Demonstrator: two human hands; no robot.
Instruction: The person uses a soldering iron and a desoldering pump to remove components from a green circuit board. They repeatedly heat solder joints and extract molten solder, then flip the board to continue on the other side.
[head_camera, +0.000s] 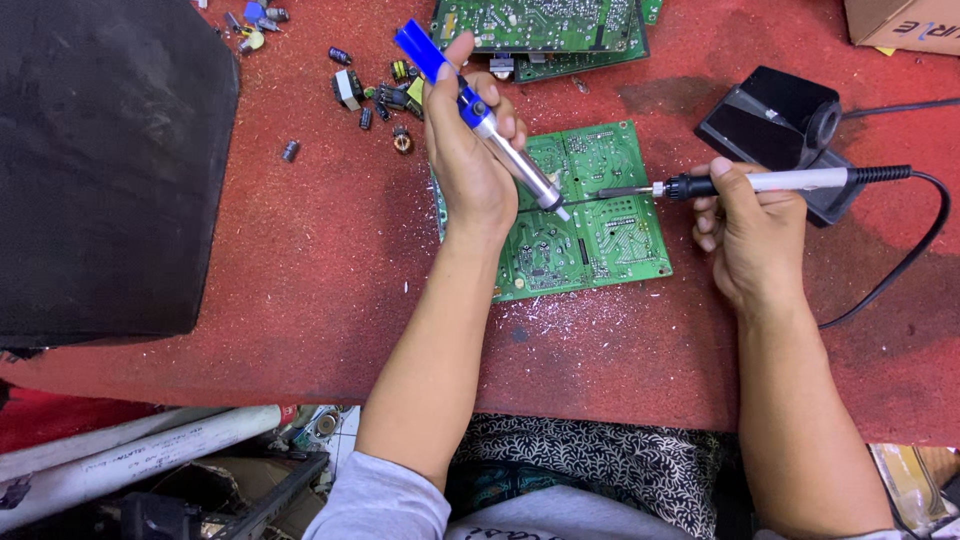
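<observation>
Left hand (470, 160) is gripping a blue-and-silver desoldering pump (480, 115), fingers wrapped tight, nozzle touching the green circuit board (600, 240) at frame centre. Right hand (750, 235) is pinching a soldering iron (760, 182), tip meeting the nozzle. Loose components (375, 95) are lying upper left.

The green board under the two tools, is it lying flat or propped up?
Flat. The green board lies solder side up on the red table, with the left hand resting on its edge.

pump (500, 140) – shiny metal, blue plastic | table (300, 260) – rough red
</observation>
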